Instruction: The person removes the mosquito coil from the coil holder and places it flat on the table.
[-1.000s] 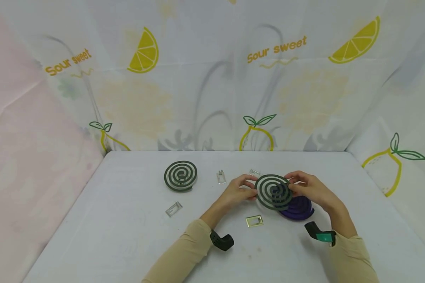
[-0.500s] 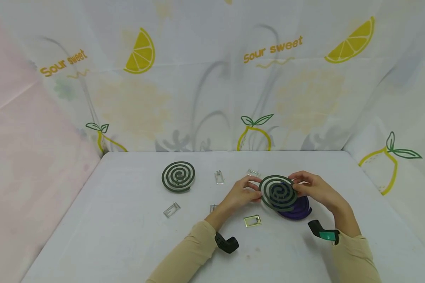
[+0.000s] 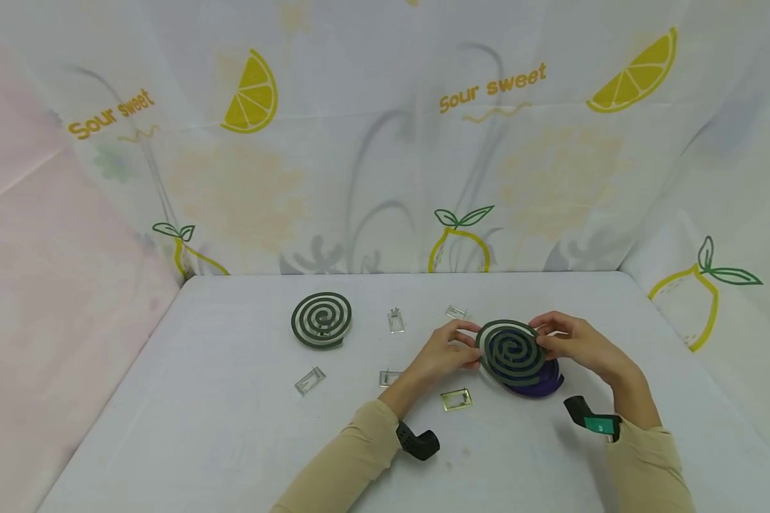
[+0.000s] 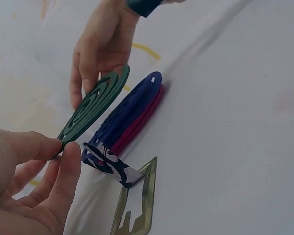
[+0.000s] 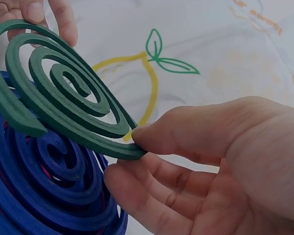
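A green mosquito coil point(image 3: 513, 349) is held tilted above the table by both hands. My left hand point(image 3: 445, 350) pinches its left edge between thumb and fingers. On the opposite edge, my right hand point(image 3: 580, 345) pinches it the same way, thumb on top in the right wrist view. Just beneath lies a blue coil point(image 4: 122, 112), stacked on a magenta coil point(image 4: 147, 110) and partly hidden in the head view. A gold-coloured metal coil stand point(image 3: 456, 407) lies in front of them. By it in the left wrist view is a strip with a dark-and-white pattern point(image 4: 115, 166).
Another green coil point(image 3: 321, 343) lies at the back left of the white table point(image 3: 199, 427). Silver metal stands are scattered about: one at the back point(image 3: 395, 331), one front left point(image 3: 310, 381), one beside the left forearm point(image 3: 387, 385), another behind the left hand point(image 3: 456, 313).
Both hands have moved slightly right with the green coil, which now covers more of the blue coil. A silver stand beside the left forearm has come into view.
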Demonstrator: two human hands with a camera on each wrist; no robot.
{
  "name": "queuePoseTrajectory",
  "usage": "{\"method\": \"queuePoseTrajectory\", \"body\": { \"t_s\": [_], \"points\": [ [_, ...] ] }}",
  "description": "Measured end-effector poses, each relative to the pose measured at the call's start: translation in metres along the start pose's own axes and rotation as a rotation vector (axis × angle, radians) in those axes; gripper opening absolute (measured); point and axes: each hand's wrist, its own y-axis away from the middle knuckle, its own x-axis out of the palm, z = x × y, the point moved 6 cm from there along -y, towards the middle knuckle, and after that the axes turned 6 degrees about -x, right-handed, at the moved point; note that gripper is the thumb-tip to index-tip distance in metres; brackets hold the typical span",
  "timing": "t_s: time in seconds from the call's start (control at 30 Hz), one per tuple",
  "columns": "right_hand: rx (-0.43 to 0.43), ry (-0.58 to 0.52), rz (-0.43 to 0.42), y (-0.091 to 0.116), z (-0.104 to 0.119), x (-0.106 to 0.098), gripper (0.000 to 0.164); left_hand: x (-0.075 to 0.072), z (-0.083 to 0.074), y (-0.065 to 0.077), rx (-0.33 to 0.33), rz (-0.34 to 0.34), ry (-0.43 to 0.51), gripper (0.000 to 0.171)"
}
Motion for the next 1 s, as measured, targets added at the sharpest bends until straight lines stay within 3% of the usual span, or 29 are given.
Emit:
{"method": "queuePoseTrajectory", "body": {
  "t_s": [0.2, 0.67, 1.0],
  "points": [
    [0.017, -0.002, 0.017, 0.002, -0.002, -0.002, 0.038, 0.003, -0.001, -0.001, 0.023, 0.002, -0.061, 0.04],
    [0.033, 0.008, 0.01, 0.002, -0.008, -0.004, 0.037, 0.008, 0.001, -0.004, 0.03, -0.007, -0.047, 0.041],
    [0.053, 0.004, 0.026, 0.003, -0.013, -0.004, 0.038, 0.011, -0.001, -0.003, 0.042, -0.034, -0.128, 0.039]
  ]
}}
